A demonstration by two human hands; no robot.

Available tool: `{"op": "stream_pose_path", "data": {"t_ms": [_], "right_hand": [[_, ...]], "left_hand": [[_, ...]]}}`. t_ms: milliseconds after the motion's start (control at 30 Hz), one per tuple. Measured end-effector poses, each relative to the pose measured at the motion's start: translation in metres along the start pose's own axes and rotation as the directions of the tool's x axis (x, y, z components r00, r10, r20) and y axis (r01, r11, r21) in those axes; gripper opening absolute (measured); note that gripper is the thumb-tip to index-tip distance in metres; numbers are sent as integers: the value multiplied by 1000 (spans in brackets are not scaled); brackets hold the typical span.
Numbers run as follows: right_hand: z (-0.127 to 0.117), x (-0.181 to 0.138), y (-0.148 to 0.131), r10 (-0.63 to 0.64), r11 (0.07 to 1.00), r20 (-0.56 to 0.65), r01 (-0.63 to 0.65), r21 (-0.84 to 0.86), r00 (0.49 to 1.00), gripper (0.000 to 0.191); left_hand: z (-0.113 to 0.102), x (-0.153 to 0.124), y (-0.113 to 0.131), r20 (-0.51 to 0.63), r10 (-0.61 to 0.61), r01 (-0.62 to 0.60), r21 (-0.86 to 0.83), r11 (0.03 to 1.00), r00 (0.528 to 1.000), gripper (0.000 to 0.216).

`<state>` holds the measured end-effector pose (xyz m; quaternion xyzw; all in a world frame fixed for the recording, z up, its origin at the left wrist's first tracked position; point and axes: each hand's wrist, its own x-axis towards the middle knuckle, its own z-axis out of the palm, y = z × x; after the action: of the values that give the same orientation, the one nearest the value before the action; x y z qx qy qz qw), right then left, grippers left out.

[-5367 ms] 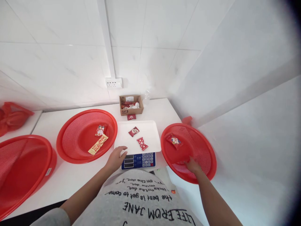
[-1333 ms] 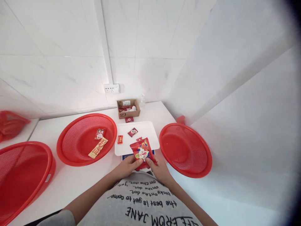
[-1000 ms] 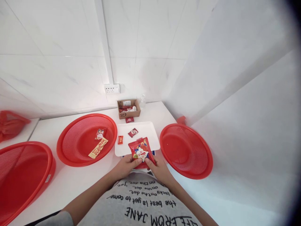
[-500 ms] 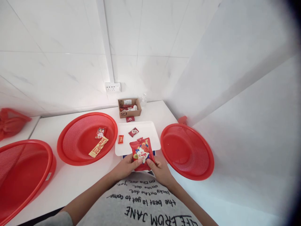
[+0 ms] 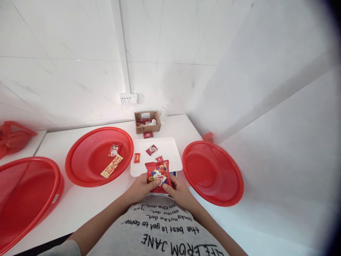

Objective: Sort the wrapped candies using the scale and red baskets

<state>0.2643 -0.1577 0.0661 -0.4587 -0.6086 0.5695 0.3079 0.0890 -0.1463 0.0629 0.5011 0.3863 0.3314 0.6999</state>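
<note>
Between my two hands is a red snack packet (image 5: 157, 170) with a colourful print, held close to my shirt over the front edge of the white tray (image 5: 173, 153). My left hand (image 5: 142, 186) grips its left side, thumb on the front. On the packet's right side, my right hand (image 5: 179, 191) is closed, its thumb also across the front. Lying on the tray are a dark red wrapped piece (image 5: 151, 149), a small orange-red one (image 5: 136, 158), and a red one (image 5: 159, 159) partly hidden behind the packet. Something blue shows under the tray's front edge.
A red basket (image 5: 69, 167) left of the tray contains a gold packet (image 5: 112, 166) and a red-white packet (image 5: 114, 150). Another red basket (image 5: 59, 177) stands farther left, and one (image 5: 239, 177) at right. Behind the tray are a cardboard box (image 5: 141, 129) of packets and a red packet (image 5: 148, 135).
The packet has tipped and dropped slightly in my hands, uncovering more of the small red piece behind it. Both hands keep their hold.
</note>
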Motion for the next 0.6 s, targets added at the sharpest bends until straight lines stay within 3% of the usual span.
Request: {"op": "stream_pose_path", "data": {"t_ms": [133,300,467,600], "right_hand": [[-4,1,2,39,999,3,-39,2,999,39],[0,1,12,100,992,-120,-108,-60,988,43],[3,1,12,45,993,-187,-65,-102,981,42],[2,2,13,83,995,-155,-90,-40,984,41]], "left_hand": [[3,1,0,17,-2,0,94,996,1000,40],[4,3,-2,45,-51,43,166,985,998,46],[2,4,-9,112,-51,28,198,980,992,47],[1,5,-10,50,-49,38,197,980,998,45]]}}
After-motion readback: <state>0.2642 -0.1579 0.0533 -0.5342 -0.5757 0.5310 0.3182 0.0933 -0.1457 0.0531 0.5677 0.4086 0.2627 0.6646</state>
